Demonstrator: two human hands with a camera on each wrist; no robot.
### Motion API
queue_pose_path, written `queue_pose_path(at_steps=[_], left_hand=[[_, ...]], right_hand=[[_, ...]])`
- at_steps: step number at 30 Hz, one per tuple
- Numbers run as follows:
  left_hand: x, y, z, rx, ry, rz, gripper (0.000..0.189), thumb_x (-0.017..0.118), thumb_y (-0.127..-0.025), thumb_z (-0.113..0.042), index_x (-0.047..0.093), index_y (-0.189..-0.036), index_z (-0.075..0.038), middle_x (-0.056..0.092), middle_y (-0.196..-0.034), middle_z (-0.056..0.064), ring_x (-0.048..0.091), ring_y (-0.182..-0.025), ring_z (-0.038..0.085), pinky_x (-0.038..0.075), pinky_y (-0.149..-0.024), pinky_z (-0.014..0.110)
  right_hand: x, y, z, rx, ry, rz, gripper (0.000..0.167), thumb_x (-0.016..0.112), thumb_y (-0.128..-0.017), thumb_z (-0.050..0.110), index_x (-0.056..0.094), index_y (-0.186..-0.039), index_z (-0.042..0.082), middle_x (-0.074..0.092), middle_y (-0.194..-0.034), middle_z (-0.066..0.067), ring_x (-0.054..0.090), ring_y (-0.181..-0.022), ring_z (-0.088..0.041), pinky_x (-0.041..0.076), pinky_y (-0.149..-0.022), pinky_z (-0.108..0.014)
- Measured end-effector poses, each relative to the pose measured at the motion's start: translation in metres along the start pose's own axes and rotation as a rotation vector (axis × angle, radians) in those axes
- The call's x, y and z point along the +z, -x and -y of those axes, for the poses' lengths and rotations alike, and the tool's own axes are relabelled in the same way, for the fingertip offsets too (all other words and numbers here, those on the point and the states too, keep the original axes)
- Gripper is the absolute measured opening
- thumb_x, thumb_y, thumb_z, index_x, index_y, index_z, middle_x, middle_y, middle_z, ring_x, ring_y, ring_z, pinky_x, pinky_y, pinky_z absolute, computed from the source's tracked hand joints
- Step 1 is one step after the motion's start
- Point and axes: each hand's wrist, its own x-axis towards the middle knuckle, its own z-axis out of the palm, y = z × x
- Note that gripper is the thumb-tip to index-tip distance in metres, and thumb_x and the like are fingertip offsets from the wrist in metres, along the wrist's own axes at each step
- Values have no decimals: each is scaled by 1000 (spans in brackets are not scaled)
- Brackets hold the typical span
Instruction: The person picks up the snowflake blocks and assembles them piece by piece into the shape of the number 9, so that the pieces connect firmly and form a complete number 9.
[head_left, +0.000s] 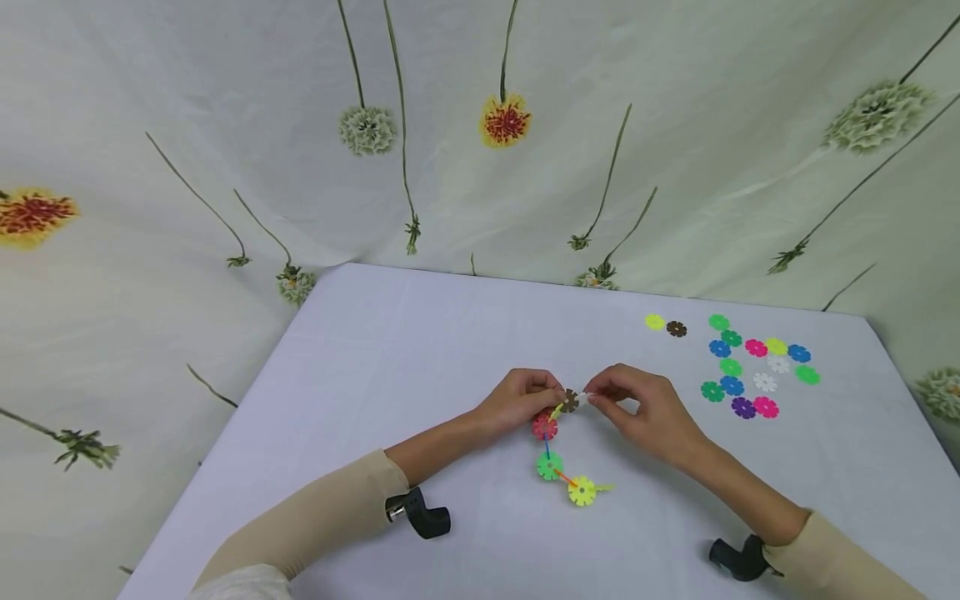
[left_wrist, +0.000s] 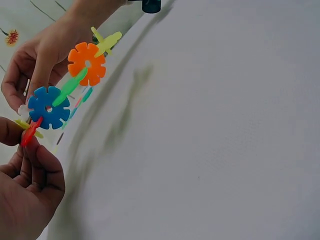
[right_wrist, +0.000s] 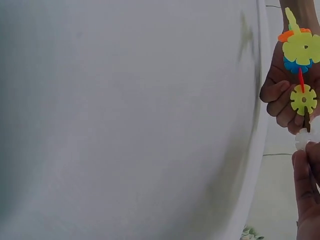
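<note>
A chain of slotted flower-shaped plastic discs hangs between the hands, with a red disc (head_left: 545, 427), a green disc (head_left: 550, 466) and a yellow disc (head_left: 581, 491) in the head view. The left hand (head_left: 521, 398) pinches the chain near its upper end, beside a brown disc (head_left: 570, 401). In the left wrist view, blue (left_wrist: 49, 107) and orange (left_wrist: 87, 64) discs show edge-linked by a green one. Thumb and fingers of the right hand (head_left: 637, 408) pinch a white disc (right_wrist: 303, 139), which meets the brown disc's edge; fingertips partly hide the white disc.
Loose flower discs in several colours lie at the table's right, among them a purple disc (head_left: 743, 407) and a white one (head_left: 765, 382). Another yellow disc (head_left: 655, 322) and brown disc (head_left: 677, 329) lie farther back. A flower-printed cloth (head_left: 450, 183) hangs behind the white table (head_left: 405, 333).
</note>
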Motion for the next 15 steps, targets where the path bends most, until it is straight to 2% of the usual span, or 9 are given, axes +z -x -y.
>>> queue_pose_path(at_steps=[4, 6, 15], left_hand=[[1, -2, -5, 17, -2, 9, 20, 64, -104, -16, 73, -108, 1, 73, -87, 3, 56, -69, 4, 47, -68, 18], [1, -3, -6, 23, -4, 16, 20, 63, -105, -16, 73, -108, 1, 72, -87, 4, 56, -70, 5, 47, -69, 18], [5, -6, -6, 13, 55, 72, 20, 60, -104, -14, 69, -108, 2, 66, -82, -5, 57, -73, 7, 52, -71, 19]], right_hand=[[-1, 0, 2, -26, 30, -27, 25, 84, -90, -1, 78, -104, 19, 78, -97, 11, 76, -87, -4, 63, -81, -21], [-2, 0, 4, -33, 39, -32, 26, 84, -90, -1, 78, -104, 20, 78, -97, 11, 76, -87, -4, 62, -81, -21], [-5, 1, 1, -22, -11, -31, 29, 83, -89, -4, 77, -109, 16, 78, -100, 6, 78, -91, -9, 63, -84, -20]])
